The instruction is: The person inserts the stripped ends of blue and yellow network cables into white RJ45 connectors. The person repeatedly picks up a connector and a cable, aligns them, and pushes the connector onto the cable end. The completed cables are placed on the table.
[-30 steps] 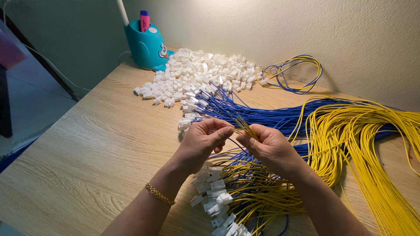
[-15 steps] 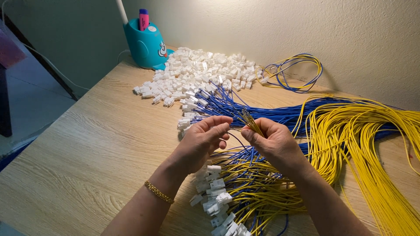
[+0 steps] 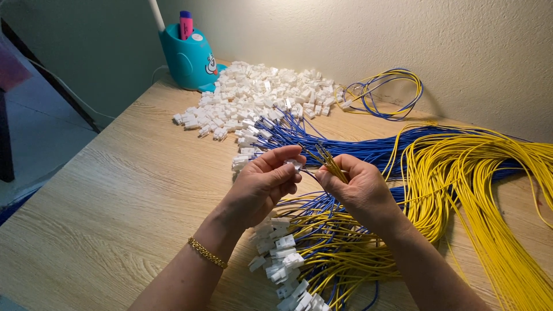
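My left hand (image 3: 260,185) pinches a small white plastic connector (image 3: 295,163) between thumb and fingertips. My right hand (image 3: 358,185) holds a few yellow wire ends (image 3: 329,163) with metal tips, pointed toward the connector and almost touching it. Both hands hover above the wooden table (image 3: 115,213). Just below them lies a bundle of finished yellow and blue wires with white connectors (image 3: 288,259). Behind the hands sits a pile of loose white connectors (image 3: 259,98).
Long blue wires (image 3: 345,147) and a big sheaf of yellow wires (image 3: 484,196) spread over the table's right side. A small coil of yellow and blue wire (image 3: 386,92) lies near the wall. A teal pen holder (image 3: 190,57) stands at the back left. The table edge drops off at left.
The hands have stayed in place. The right hand's wire ends have shifted a little closer to the connector held in the left fingers.
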